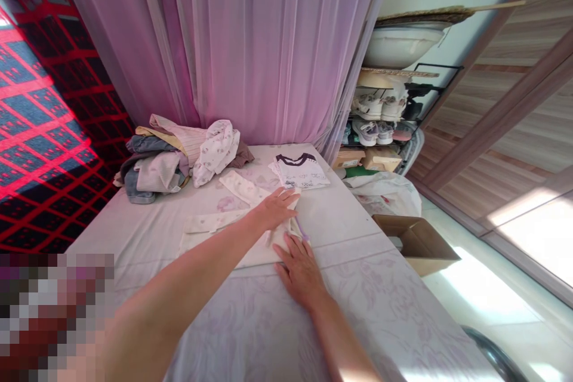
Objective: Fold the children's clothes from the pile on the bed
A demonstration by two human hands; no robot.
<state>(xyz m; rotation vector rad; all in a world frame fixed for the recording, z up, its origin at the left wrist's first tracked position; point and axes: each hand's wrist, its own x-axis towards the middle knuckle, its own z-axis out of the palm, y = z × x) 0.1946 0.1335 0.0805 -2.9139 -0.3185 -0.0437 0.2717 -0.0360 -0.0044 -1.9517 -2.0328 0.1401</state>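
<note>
A cream long-sleeved top [255,253] with a faint small print lies spread on the bed, one sleeve [244,187] stretching toward the curtain. Reaching across it, my left hand [276,210] rests on the cloth near its right end, fingers extended. Closer to me, my right hand [301,267] lies flat with spread fingers on the top's lower right edge, beside a purple trim. Part of the garment is hidden under my left forearm. Just beyond my hands sits a folded white shirt [304,173] with a dark neckline and printed pattern.
A heap of crumpled clothes [156,170] lies at the bed's far left. Purple curtains [268,42] hang behind the bed [358,292]. On the right are a shoe rack [376,122], a white plastic bag [389,191], an open cardboard box [421,245] and a wooden wardrobe [501,113].
</note>
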